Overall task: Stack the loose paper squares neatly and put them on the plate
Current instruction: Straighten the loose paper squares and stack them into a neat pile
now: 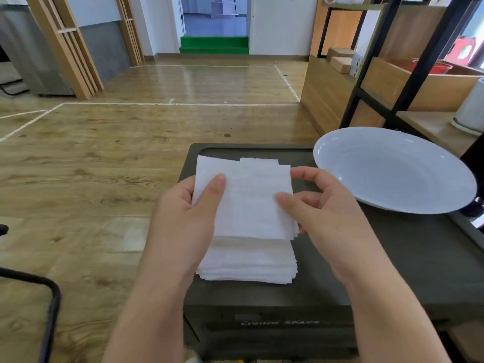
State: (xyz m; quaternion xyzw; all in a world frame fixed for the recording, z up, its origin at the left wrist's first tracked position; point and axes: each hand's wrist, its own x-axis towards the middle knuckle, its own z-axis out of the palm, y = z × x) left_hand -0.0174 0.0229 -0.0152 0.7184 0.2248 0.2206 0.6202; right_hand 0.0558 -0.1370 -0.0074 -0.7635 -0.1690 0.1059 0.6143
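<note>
Both hands around flat paper squares

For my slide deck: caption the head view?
Both hands hold paper squares beside an empty white plate.

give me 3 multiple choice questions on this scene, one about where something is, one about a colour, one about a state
1. Where does the plate sit relative to the paper squares?
A. to their right on the dark box
B. on the floor to their left
C. under them

2. What colour is the plate?
A. red
B. white
C. black

3. What is the state of the paper squares?
A. lying on the plate
B. scattered over the floor
C. held in both hands above the dark box

Answers:
1. A, it rests on the box's right side, apart from the squares.
2. B, its whole surface is white.
3. C, the left hand and right hand each have a grip on a side edge of the squares.
</note>
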